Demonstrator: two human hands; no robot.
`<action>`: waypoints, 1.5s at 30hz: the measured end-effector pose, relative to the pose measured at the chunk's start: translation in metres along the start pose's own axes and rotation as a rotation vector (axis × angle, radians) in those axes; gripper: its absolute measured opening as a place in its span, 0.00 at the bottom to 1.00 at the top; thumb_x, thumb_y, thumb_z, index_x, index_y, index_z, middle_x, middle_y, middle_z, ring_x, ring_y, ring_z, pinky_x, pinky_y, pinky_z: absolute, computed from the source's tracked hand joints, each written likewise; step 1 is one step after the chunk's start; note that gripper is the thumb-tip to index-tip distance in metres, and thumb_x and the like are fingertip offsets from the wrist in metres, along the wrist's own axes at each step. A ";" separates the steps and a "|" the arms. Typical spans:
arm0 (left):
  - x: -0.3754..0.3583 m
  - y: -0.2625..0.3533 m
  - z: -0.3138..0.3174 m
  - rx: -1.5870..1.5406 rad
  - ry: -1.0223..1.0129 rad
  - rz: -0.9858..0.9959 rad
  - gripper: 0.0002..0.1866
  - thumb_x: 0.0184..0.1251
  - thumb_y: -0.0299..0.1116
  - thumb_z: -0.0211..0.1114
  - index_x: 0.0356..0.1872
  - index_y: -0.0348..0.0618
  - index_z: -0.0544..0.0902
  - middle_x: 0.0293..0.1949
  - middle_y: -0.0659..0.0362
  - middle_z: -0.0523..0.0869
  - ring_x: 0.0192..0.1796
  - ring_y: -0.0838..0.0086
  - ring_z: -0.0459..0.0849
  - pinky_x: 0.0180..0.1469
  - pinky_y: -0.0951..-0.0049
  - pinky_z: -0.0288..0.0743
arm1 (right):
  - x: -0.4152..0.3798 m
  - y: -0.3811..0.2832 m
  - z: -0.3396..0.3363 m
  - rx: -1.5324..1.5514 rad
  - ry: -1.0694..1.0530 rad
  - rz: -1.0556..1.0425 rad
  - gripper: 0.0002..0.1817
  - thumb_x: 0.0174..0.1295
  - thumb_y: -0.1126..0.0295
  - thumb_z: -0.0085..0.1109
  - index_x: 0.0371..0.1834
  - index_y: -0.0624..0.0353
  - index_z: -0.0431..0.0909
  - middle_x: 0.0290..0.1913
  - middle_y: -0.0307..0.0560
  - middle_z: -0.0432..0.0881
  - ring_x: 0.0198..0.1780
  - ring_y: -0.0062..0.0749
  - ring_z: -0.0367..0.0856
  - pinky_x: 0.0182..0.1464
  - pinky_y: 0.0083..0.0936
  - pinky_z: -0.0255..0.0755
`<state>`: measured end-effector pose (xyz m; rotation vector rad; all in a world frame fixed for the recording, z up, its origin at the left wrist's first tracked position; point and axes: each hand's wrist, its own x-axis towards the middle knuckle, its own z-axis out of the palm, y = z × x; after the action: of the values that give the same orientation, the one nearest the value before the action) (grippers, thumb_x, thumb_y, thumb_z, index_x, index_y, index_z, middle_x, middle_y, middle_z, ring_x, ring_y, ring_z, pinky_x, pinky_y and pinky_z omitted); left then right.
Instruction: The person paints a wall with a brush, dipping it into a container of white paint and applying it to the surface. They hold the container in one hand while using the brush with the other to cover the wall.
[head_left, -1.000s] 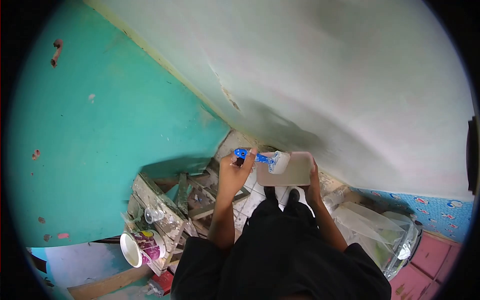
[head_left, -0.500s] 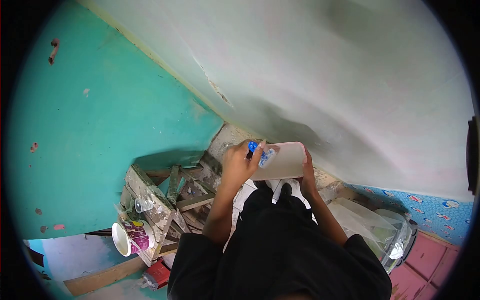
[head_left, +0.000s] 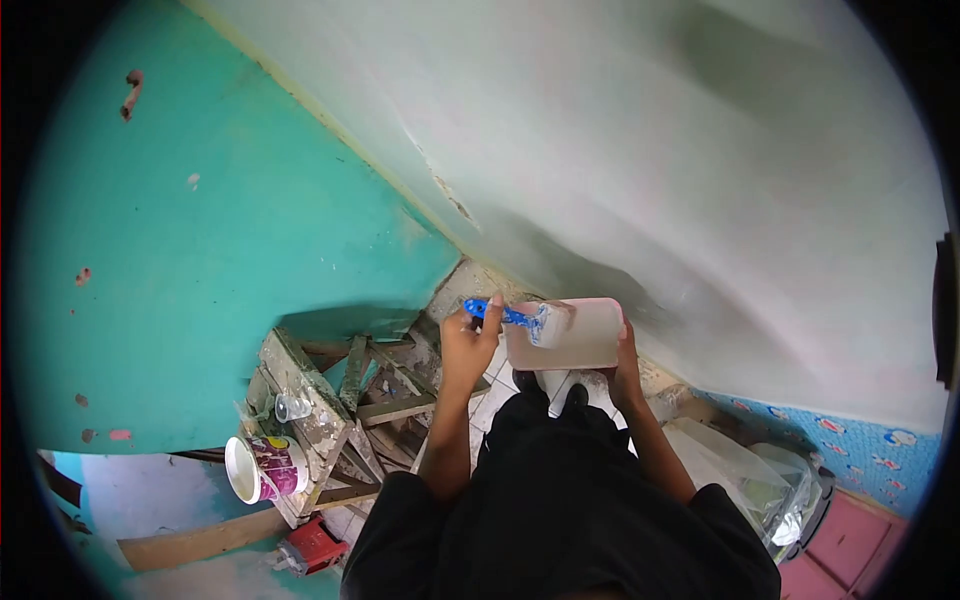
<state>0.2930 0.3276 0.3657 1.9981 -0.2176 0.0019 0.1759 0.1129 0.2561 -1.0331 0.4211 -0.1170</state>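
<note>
My left hand (head_left: 472, 343) is closed round the blue handle of a paintbrush (head_left: 500, 315). Its whitish bristle end rests over the left part of a shallow, pale pink-rimmed tray (head_left: 585, 337). At the tray's right edge, my right hand (head_left: 626, 362) grips the rim, with some fingers hidden beneath. Whitish paint appears to lie in the tray, which is held in front of my body above the floor.
On the left stands a paint-spattered wooden stool (head_left: 330, 410) bearing a white-and-purple bucket (head_left: 270, 469) and a clear plastic cup (head_left: 292, 407). A red container (head_left: 318, 546) sits below. Clear plastic sheeting (head_left: 720, 460) lies right. The pale wall (head_left: 650, 150) rises ahead.
My left hand has shifted left and down, and the brush has turned so its handle points left. The tray has moved slightly right and down. The view has shifted a little.
</note>
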 end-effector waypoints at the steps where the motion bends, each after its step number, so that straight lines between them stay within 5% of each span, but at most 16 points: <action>1: -0.005 -0.006 -0.002 -0.166 0.018 -0.108 0.15 0.73 0.38 0.67 0.31 0.35 0.86 0.21 0.56 0.85 0.21 0.72 0.82 0.26 0.73 0.72 | 0.002 0.001 -0.003 0.014 -0.017 -0.004 0.38 0.75 0.38 0.41 0.81 0.46 0.50 0.74 0.48 0.63 0.71 0.41 0.69 0.60 0.43 0.77; 9: -0.065 -0.064 -0.030 -0.624 -0.171 -0.581 0.16 0.77 0.39 0.61 0.49 0.33 0.84 0.32 0.56 0.89 0.33 0.73 0.88 0.36 0.78 0.74 | 0.005 -0.011 -0.004 0.033 -0.007 0.093 0.41 0.73 0.35 0.41 0.80 0.49 0.50 0.72 0.50 0.65 0.70 0.44 0.71 0.59 0.46 0.79; 13: -0.074 -0.089 -0.039 -0.552 -0.420 -0.480 0.18 0.79 0.37 0.59 0.59 0.35 0.81 0.39 0.59 0.88 0.39 0.77 0.85 0.42 0.78 0.71 | 0.014 0.001 -0.009 0.001 -0.014 0.091 0.41 0.73 0.34 0.41 0.80 0.47 0.50 0.71 0.51 0.66 0.69 0.44 0.72 0.59 0.46 0.79; 17: -0.065 -0.094 -0.042 -0.676 -0.377 -0.486 0.15 0.81 0.35 0.55 0.59 0.37 0.78 0.36 0.65 0.78 0.36 0.80 0.74 0.42 0.79 0.69 | 0.020 0.010 -0.009 -0.005 0.032 0.092 0.40 0.72 0.34 0.41 0.80 0.45 0.51 0.69 0.49 0.69 0.65 0.44 0.76 0.56 0.45 0.81; 25: 0.051 -0.175 -0.031 -0.171 -0.169 -0.148 0.16 0.81 0.42 0.56 0.52 0.39 0.82 0.27 0.66 0.74 0.32 0.83 0.70 0.37 0.78 0.66 | 0.045 0.029 0.005 -0.099 0.062 0.079 0.41 0.71 0.33 0.41 0.80 0.43 0.53 0.71 0.48 0.69 0.65 0.43 0.76 0.55 0.45 0.81; 31: 0.143 -0.217 -0.006 -0.196 0.108 0.066 0.16 0.81 0.40 0.56 0.53 0.37 0.82 0.26 0.64 0.75 0.29 0.81 0.71 0.33 0.76 0.66 | 0.053 0.059 0.017 -0.145 0.107 0.054 0.42 0.72 0.33 0.42 0.81 0.46 0.52 0.73 0.48 0.66 0.70 0.43 0.71 0.59 0.44 0.78; 34: 0.174 -0.264 0.014 -0.233 0.096 0.134 0.15 0.80 0.39 0.56 0.53 0.37 0.82 0.26 0.63 0.75 0.28 0.80 0.71 0.33 0.75 0.66 | 0.050 0.087 0.013 -0.139 0.140 0.050 0.42 0.72 0.34 0.42 0.81 0.47 0.51 0.74 0.48 0.65 0.72 0.42 0.68 0.64 0.44 0.74; 45: 0.166 -0.535 0.101 0.003 -0.108 -0.266 0.14 0.79 0.36 0.55 0.50 0.35 0.82 0.27 0.54 0.80 0.26 0.69 0.75 0.31 0.64 0.70 | 0.032 0.163 0.062 0.018 0.213 0.037 0.34 0.78 0.46 0.41 0.80 0.52 0.55 0.73 0.45 0.66 0.74 0.35 0.64 0.74 0.36 0.60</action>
<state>0.5287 0.4295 -0.1418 2.0184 -0.0199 -0.2758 0.2132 0.2371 0.1356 -0.9986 0.6306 -0.1985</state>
